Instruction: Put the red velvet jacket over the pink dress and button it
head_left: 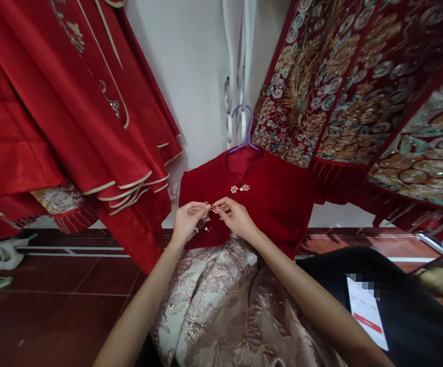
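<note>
A dark red velvet jacket [273, 188] hangs on a purple hanger [248, 140]. A pearl-and-flower frog button [240, 188] sits at its neckline. In front of the chest my left hand [191, 218] and my right hand [237, 216] meet, fingertips pinched on a small beaded fastening [213, 208]. Its exact form is partly hidden by my fingers. Below my left fingers dangles a short beaded tassel [202, 223]. Patterned cream brocade [221, 300] spreads beneath the jacket and under my forearms.
Red robes [130, 137] hang at left, and heavily embroidered garments [339, 92] at right. A white metal stand [240, 61] rises behind the hanger. A phone [366, 313] rests on a black surface [405, 306]. Pale shoes [7, 255] are on the tiled floor [72, 311].
</note>
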The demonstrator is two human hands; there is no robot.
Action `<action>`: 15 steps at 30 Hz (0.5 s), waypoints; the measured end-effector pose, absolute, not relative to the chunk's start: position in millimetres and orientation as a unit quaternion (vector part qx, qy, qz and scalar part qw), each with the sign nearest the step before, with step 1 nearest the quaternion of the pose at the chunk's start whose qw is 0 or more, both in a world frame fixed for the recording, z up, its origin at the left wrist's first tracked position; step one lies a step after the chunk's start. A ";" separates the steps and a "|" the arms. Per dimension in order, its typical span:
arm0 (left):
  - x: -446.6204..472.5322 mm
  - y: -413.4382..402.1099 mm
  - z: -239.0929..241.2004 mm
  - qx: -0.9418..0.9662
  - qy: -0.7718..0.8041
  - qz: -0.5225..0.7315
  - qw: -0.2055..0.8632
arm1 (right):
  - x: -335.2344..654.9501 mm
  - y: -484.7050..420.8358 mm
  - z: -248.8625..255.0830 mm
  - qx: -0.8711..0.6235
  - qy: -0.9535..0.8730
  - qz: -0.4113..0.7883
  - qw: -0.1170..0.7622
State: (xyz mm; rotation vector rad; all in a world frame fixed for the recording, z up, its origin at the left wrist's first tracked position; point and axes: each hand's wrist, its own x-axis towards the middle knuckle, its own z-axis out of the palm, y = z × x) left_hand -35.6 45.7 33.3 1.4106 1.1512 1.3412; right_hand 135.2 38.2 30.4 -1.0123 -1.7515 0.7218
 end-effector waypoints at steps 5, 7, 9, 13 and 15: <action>-33.7 44.6 28.3 0.523 0.457 0.539 0.476 | 130.8 37.2 33.6 -0.400 -0.732 0.275 0.478; -32.3 42.2 28.7 0.521 0.444 0.546 0.483 | 130.8 36.3 32.1 -0.396 -0.735 0.265 0.482; -31.1 39.9 30.4 0.515 0.438 0.558 0.480 | 131.2 35.6 30.7 -0.393 -0.740 0.251 0.485; -30.0 38.0 33.1 0.537 0.442 0.546 0.467 | 130.3 36.0 28.9 -0.396 -0.743 0.230 0.488; -29.9 38.2 32.9 0.555 0.443 0.542 0.450 | 128.3 36.7 28.0 -0.407 -0.735 0.220 0.496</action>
